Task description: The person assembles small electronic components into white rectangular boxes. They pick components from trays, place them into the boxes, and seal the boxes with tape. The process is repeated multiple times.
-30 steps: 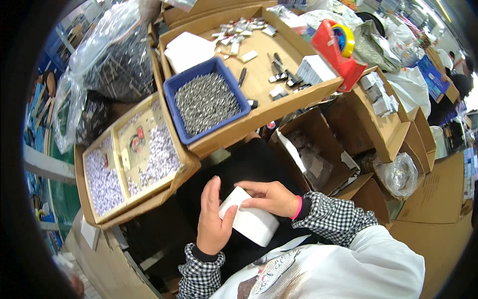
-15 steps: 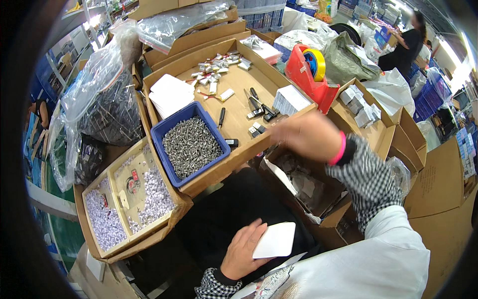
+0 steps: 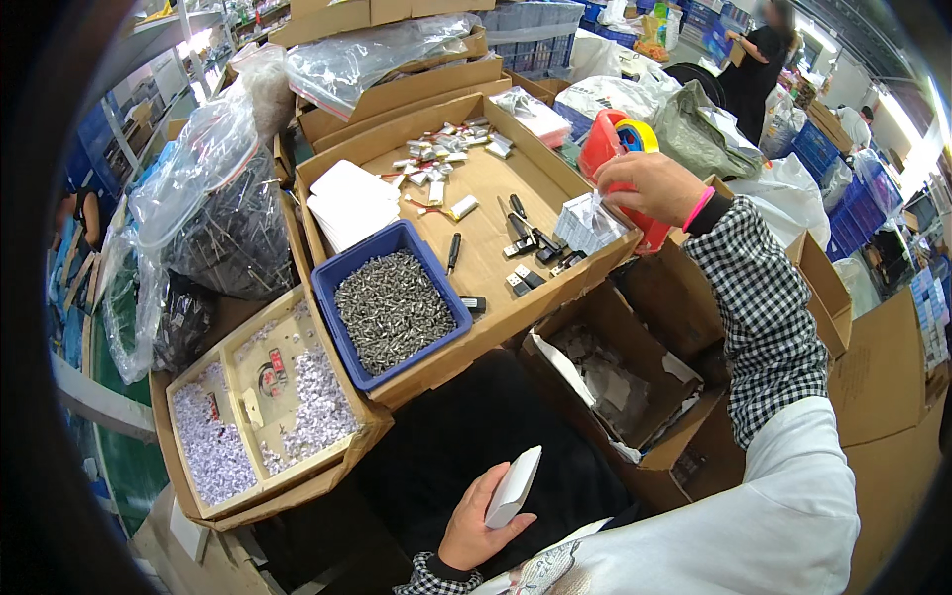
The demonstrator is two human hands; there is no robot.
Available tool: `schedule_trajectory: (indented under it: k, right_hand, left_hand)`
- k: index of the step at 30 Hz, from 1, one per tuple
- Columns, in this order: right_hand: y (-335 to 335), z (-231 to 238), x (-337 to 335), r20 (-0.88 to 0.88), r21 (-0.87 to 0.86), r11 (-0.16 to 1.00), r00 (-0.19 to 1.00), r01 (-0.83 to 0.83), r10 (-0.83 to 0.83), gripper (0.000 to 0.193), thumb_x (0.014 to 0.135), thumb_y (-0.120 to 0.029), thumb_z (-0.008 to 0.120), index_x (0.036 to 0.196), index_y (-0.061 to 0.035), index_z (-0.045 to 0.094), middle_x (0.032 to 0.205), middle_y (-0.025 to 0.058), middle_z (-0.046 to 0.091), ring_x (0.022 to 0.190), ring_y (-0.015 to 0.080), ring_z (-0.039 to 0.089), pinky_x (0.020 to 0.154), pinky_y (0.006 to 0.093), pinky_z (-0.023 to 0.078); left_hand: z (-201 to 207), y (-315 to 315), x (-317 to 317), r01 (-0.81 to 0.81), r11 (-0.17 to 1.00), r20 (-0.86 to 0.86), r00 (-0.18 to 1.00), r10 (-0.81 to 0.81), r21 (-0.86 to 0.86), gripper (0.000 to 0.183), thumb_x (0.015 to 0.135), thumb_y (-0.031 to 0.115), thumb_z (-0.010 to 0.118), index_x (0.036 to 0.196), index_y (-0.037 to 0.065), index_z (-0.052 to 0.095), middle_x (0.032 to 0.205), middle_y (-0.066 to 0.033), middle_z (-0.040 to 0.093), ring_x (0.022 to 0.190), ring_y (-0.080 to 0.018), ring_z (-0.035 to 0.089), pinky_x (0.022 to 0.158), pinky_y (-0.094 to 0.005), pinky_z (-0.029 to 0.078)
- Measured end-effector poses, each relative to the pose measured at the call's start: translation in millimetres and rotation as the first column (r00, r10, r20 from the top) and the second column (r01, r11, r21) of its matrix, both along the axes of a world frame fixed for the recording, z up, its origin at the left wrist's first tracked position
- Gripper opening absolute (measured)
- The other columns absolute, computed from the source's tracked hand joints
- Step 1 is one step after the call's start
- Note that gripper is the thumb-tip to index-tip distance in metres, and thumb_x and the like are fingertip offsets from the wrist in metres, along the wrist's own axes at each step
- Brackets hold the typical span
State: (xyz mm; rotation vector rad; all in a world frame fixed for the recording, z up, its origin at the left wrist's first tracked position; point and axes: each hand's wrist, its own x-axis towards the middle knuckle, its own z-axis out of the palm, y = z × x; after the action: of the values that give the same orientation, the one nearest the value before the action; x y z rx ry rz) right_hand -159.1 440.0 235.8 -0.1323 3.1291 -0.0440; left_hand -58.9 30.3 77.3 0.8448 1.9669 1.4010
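My left hand (image 3: 471, 531), low in the middle, grips a slim white case with rounded corners (image 3: 515, 486), tilted so its narrow side shows. Up at the right, my right hand (image 3: 650, 188) is pinched at the fingertips; a clear strip of film (image 3: 595, 211) seems to hang from them, in front of a stack of small white pieces (image 3: 585, 230). Right behind this hand stands a red tape dispenser (image 3: 599, 142) with a yellow roll (image 3: 638, 135), partly hidden by it.
A cardboard tray (image 3: 496, 342) holds a blue bin (image 3: 327, 297) of small metal screws, white cards (image 3: 352, 206), small battery cells (image 3: 436, 164) and screwdrivers (image 3: 454, 253). A divided wooden tray (image 3: 234, 402) with small pale pieces lies left. Open cardboard boxes (image 3: 635, 456) stand right. Someone in black is far behind.
My right hand has swung up and away from the tray's near edge to the tape dispenser. The left hand has turned the white case from flat to edge-on.
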Motion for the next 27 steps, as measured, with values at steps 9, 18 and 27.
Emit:
schedule_trajectory:
  k: [9,18,27]
  right_hand:
    - [0,23,1,-0.042,-0.164,0.981,0.995,-0.099,0.094,0.017,0.085,-0.018,0.053,0.093,-0.0030,0.056,0.117,0.0166,0.058,0.100,0.0323,0.058,0.086,0.0393,0.045]
    - [-1,12,-9,0.122,-0.177,0.983,0.992,0.036,-0.014,0.021,0.081,-0.017,0.058,0.097,-0.0044,0.053,0.088,0.0140,0.062,0.087,0.0328,0.061,0.077,0.0389,0.048]
    - [3,9,-10,0.217,-0.115,0.988,0.973,0.103,-0.076,0.049,0.071,-0.010,0.071,0.117,-0.0094,0.051,0.105,0.0098,0.063,0.097,0.0285,0.060,0.088,0.0364,0.046]
  left_hand:
    - [-7,3,-4,0.007,0.998,0.021,1.000,-0.008,0.063,0.071,0.074,0.026,0.077,0.132,0.007,0.041,0.123,-0.0150,0.052,0.109,-0.0276,0.054,0.090,-0.0344,0.046]
    - [-5,0,-6,-0.004,0.998,0.066,0.998,0.000,0.068,0.069,0.075,0.026,0.077,0.131,0.006,0.042,0.121,-0.0155,0.053,0.107,-0.0269,0.056,0.088,-0.0330,0.047]
    - [-6,-5,-11,-0.012,0.998,0.051,0.999,0.009,0.064,0.066,0.075,0.025,0.077,0.129,0.005,0.044,0.120,-0.0154,0.054,0.107,-0.0271,0.056,0.089,-0.0328,0.046]
